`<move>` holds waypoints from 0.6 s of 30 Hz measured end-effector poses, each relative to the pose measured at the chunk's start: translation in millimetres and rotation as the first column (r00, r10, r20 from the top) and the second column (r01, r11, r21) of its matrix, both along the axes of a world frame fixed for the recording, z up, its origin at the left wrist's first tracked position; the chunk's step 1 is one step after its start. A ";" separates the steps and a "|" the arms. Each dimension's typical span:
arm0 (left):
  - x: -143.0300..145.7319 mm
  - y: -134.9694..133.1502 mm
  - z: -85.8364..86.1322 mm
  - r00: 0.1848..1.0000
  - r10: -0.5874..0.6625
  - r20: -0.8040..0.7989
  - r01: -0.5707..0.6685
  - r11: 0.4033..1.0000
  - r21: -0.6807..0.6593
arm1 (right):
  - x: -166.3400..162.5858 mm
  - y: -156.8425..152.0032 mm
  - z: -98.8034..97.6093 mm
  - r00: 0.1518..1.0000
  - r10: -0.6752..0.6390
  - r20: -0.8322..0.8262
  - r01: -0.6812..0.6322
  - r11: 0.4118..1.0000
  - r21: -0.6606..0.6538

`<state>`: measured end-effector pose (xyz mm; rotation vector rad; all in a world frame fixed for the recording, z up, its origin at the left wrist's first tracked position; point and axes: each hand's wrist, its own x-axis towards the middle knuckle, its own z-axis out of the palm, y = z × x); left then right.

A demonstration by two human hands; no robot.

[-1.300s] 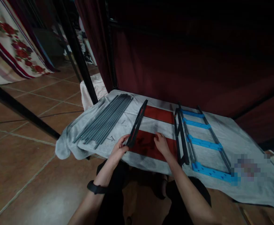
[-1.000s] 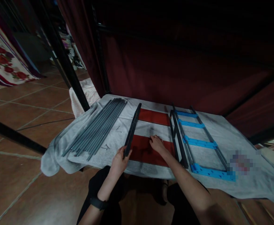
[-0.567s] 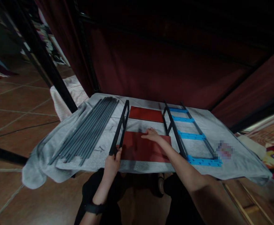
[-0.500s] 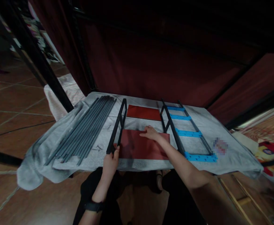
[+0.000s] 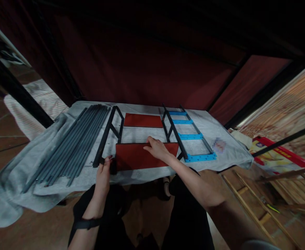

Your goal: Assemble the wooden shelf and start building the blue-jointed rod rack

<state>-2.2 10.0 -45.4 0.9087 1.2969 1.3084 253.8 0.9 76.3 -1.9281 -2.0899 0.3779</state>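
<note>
Your left hand [image 5: 103, 178] is closed on the near end of the left black frame [image 5: 106, 137], thumb and fingers wrapped round the bar there. Fingertips partly hidden. That frame stands on edge, crosspiece in the middle.

Your right hand [image 5: 156, 149] is partly open, bent over the far edge of the near red panel [image 5: 136, 158]: thumb on the face, other fingers at the edge. Panel looks tilted, far edge raised; it sits between the left black frame and the right black frame [image 5: 175, 133]. Can't tell whether it touches either.

Far red panel [image 5: 143, 121] lies flat behind it, between the same two frames, apart from the near one.

All this is on the grey cloth [image 5: 136, 135]. Also on it: a row of grey tubes [image 5: 71, 146] side by side, left of your left hand; a rack with blue crosspieces [image 5: 190, 136] just right of the right black frame; a pixelated patch [image 5: 219, 145] further right, unreadable.

Containers: red-and-yellow package [image 5: 274, 156] off the right end of the cloth, contents not visible to you from here. Wooden ladder-like frame [image 5: 254, 205] lower, near it.
</note>
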 end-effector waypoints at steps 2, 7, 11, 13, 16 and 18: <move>1.2 2.9 5.4 0.996 0.007 0.089 -0.004 1.000 -0.029 | 1.4 -0.4 -1.1 1.000 0.004 -0.005 -0.004 1.000 0.011; 2.0 9.9 15.2 0.972 -0.005 0.234 0.013 0.999 -0.030 | 34.1 11.0 -0.6 0.973 0.226 -0.035 -0.227 0.973 -0.028; 1.8 14.1 14.1 0.961 -0.029 0.274 0.033 0.999 -0.010 | 72.3 15.1 1.6 0.943 0.331 -0.042 -0.333 0.933 -0.138; 2.6 16.6 13.2 0.962 -0.040 0.270 0.045 0.999 -0.013 | 85.9 13.1 0.8 0.936 0.348 -0.052 -0.352 0.923 -0.154; 4.8 19.8 13.8 0.957 -0.068 0.284 0.082 0.996 -0.038 | 99.0 8.4 -0.5 0.934 0.354 -0.044 -0.357 0.923 -0.143; 6.6 21.1 15.0 0.952 -0.066 0.300 0.085 0.995 -0.052 | 106.7 5.3 0.6 0.947 0.322 -0.010 -0.320 0.936 -0.149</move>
